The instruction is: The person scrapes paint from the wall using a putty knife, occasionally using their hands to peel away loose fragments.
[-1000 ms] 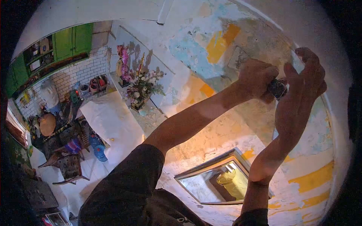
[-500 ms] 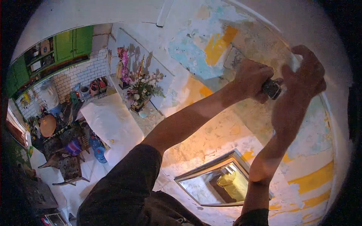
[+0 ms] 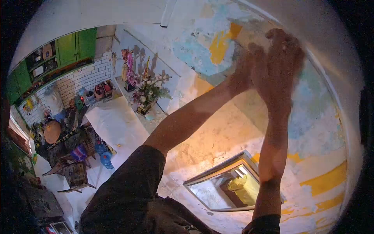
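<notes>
My left hand [image 3: 242,70] is raised against the patchy wall [image 3: 218,128], blurred and partly covered by my right hand. Its fingertips and anything in them are hidden. Just beside and over it, my right hand [image 3: 278,70] is up near the top edge of the wall, back towards the camera, with thumb and bent forefinger apart. Nothing shows in it. Around both hands the wall carries blue, peach and orange patches [image 3: 219,48] of uneven paint.
A framed mirror [image 3: 224,187] lies below my forearms. To the left are a flower arrangement [image 3: 150,91], a white-covered table [image 3: 117,121], green cabinets [image 3: 66,50], a wooden chair [image 3: 76,175] and blue bottles [image 3: 104,156]. White trim [image 3: 327,82] edges the wall at right.
Both hands have moved up and left along the wall and now overlap. The dark object seen earlier at my left hand is out of sight. The view has shifted slightly.
</notes>
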Demonstrator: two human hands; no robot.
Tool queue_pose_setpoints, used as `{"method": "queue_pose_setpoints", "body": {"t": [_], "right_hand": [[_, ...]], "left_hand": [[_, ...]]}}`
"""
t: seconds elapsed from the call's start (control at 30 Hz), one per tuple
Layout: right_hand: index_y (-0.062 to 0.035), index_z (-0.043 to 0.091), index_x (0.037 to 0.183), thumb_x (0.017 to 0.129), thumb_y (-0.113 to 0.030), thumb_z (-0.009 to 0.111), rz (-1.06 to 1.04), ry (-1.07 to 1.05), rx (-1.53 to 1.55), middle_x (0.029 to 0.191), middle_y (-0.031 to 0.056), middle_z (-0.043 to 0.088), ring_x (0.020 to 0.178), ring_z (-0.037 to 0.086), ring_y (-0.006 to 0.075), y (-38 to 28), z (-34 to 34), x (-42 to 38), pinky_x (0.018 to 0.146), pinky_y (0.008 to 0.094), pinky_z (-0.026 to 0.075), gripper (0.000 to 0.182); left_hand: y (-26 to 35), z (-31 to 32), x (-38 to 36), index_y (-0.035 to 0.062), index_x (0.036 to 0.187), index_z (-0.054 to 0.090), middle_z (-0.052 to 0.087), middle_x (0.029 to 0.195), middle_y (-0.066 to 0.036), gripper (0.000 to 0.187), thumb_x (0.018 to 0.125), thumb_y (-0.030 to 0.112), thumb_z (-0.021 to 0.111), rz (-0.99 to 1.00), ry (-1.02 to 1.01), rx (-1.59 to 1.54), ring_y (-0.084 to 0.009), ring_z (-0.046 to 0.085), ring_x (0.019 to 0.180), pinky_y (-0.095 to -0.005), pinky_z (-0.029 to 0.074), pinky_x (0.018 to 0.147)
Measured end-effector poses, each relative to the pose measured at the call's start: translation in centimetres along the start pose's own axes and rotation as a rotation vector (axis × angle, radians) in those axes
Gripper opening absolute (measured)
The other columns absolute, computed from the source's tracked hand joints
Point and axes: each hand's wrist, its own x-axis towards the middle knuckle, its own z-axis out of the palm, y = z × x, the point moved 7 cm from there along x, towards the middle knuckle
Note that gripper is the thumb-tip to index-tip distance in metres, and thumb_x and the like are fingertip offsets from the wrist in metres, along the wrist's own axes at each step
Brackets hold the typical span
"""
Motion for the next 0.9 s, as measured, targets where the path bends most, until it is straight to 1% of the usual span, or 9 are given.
{"method": "queue_pose_setpoints", "body": {"t": [0.03, 0.1, 0.17, 0.3, 0.43, 0.5, 0.57, 0.83, 0.9], "right_hand": [[-0.0065, 0.049, 0.103, 0.075, -0.034, 0.06, 0.01, -0.009, -0.001, 0.103, 0.0185, 0.049, 0.097, 0.043, 0.0406, 0.2, -0.4, -0.3, 0.083, 0.0508, 0.033, 0.041], [-0.0076, 0.052, 0.104, 0.079, -0.017, 0.058, 0.135, -0.083, -0.128, 0.115, 0.0104, 0.049, 0.112, 0.039, 0.0283, 1.5, -0.9, 0.4, 0.093, 0.04, 0.026, 0.028], [-0.0074, 0.051, 0.106, 0.08, -0.019, 0.057, 0.11, -0.077, -0.033, 0.115, 0.0097, 0.048, 0.113, 0.038, 0.0273, 1.4, -2.7, 0.4, 0.095, 0.0395, 0.025, 0.029], [-0.0081, 0.049, 0.11, 0.082, -0.022, 0.049, 0.176, -0.054, 0.145, 0.115, 0.0091, 0.048, 0.113, 0.037, 0.0256, 1.7, -3.9, 0.0, 0.099, 0.0377, 0.02, 0.031], [-0.0083, 0.049, 0.11, 0.082, -0.024, 0.046, -0.013, -0.061, -0.004, 0.115, 0.0102, 0.047, 0.113, 0.036, 0.0259, 0.7, -3.7, -0.6, 0.1, 0.0373, 0.019, 0.033], [-0.0052, 0.05, 0.102, 0.079, -0.022, 0.052, 0.094, -0.042, 0.152, 0.107, 0.0141, 0.049, 0.105, 0.041, 0.0314, 1.1, -3.6, -0.4, 0.093, 0.0434, 0.024, 0.029], [-0.0052, 0.05, 0.103, 0.078, -0.021, 0.052, 0.125, -0.03, 0.199, 0.106, 0.0146, 0.049, 0.105, 0.04, 0.0317, 1.0, -3.9, -0.5, 0.094, 0.0434, 0.024, 0.029], [-0.0079, 0.052, 0.101, 0.076, -0.023, 0.053, 0.174, -0.015, 0.243, 0.107, 0.0141, 0.048, 0.106, 0.04, 0.0329, 0.9, -3.9, -0.5, 0.093, 0.045, 0.025, 0.028], [-0.0125, 0.056, 0.095, 0.075, -0.025, 0.055, -0.089, -0.052, 0.046, 0.109, 0.0132, 0.048, 0.106, 0.039, 0.0338, -0.8, -3.8, -0.6, 0.091, 0.0476, 0.026, 0.024]], "left_hand": [[-0.3, 0.1, 0.2, 0.009, 0.077, 0.061, 0.057, 0.059, -0.01, 0.041, 0.046, 0.032, 0.075, 0.075, -0.006, 0.028, -0.0334, 0.058, 0.057, -0.0403, 0.045, 0.054], [-0.6, 0.0, 0.3, 0.0093, 0.07, 0.058, 0.056, 0.057, -0.009, 0.037, 0.044, 0.029, 0.075, 0.168, -0.006, 0.061, -0.0329, 0.057, 0.054, -0.0396, 0.045, 0.05], [-0.5, 0.3, 0.1, 0.0098, 0.061, 0.051, 0.052, 0.053, -0.008, 0.033, 0.039, 0.026, 0.071, 0.101, -0.199, 0.007, -0.0321, 0.054, 0.049, -0.039, 0.042, 0.046], [0.5, 1.5, -0.7, 0.0107, 0.059, 0.05, 0.049, 0.051, -0.007, 0.033, 0.036, 0.024, 0.069, 0.094, -0.211, -0.061, -0.0315, 0.053, 0.048, -0.0396, 0.041, 0.046], [2.0, 1.3, -0.3, 0.0114, 0.066, 0.054, 0.051, 0.052, -0.007, 0.035, 0.037, 0.024, 0.069, 0.114, -0.147, -0.103, -0.0306, 0.054, 0.049, -0.0383, 0.043, 0.046], [2.3, 1.0, -0.4, 0.0115, 0.069, 0.055, 0.052, 0.053, -0.006, 0.036, 0.038, 0.024, 0.069, 0.106, -0.119, -0.101, -0.0302, 0.055, 0.049, -0.0379, 0.043, 0.046], [2.0, 1.0, -0.7, 0.012, 0.077, 0.058, 0.053, 0.055, -0.006, 0.042, 0.041, 0.027, 0.072, 0.039, -0.155, -0.094, -0.0295, 0.056, 0.049, -0.037, 0.044, 0.047], [2.5, 0.5, -1.2, 0.0132, 0.084, 0.058, 0.055, 0.058, -0.005, 0.05, 0.046, 0.04, 0.076, 0.034, -0.071, -0.071, -0.028, 0.057, 0.05, -0.0366, 0.044, 0.046], [2.5, 0.7, -1.3, 0.0132, 0.084, 0.058, 0.055, 0.058, -0.005, 0.049, 0.047, 0.041, 0.076, 0.041, -0.08, 0.003, -0.028, 0.057, 0.05, -0.0363, 0.044, 0.046]]}}
